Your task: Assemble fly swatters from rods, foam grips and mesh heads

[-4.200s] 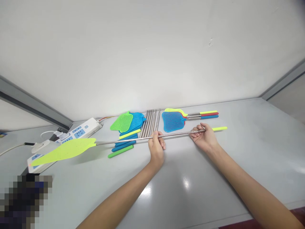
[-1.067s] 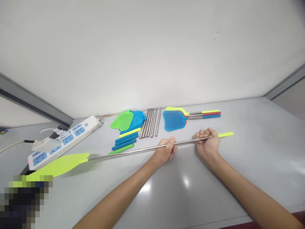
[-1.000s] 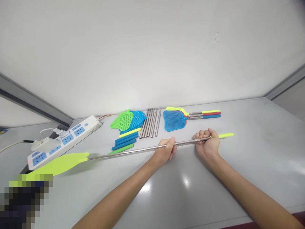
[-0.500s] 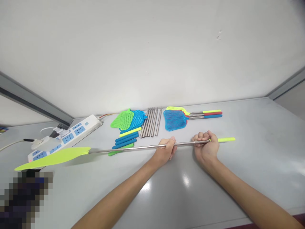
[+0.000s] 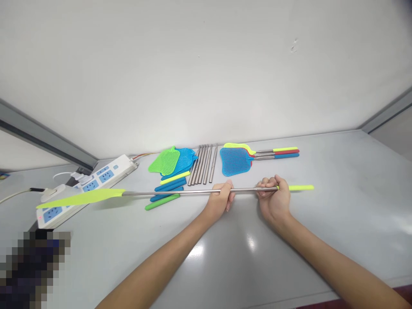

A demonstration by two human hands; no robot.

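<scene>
A yellow-green fly swatter (image 5: 174, 192) with an extended metal rod lies across both of my hands, held above the table. My left hand (image 5: 220, 201) is closed around the middle of the rod, thumb along it. My right hand (image 5: 274, 197) grips the other end with the palm turned up, where the rod meets the yellow-green handle. The swatter's head is at the far left, seen nearly edge-on. Beneath the rod are several foam handle sleeves (image 5: 170, 184) in blue, yellow and green, partly hidden by it.
Loose swatter heads (image 5: 167, 161), green and blue, lie by the wall beside a row of metal rods (image 5: 206, 165). To their right rest whole swatters (image 5: 236, 162) with yellow, red and blue handles. A power strip (image 5: 109, 176) with plugs stands at left on the grey table (image 5: 347, 206).
The swatter's head has risen and tilted further edge-on, bringing the rod closer to level. Both hands, still gripping, have shifted slightly left and up.
</scene>
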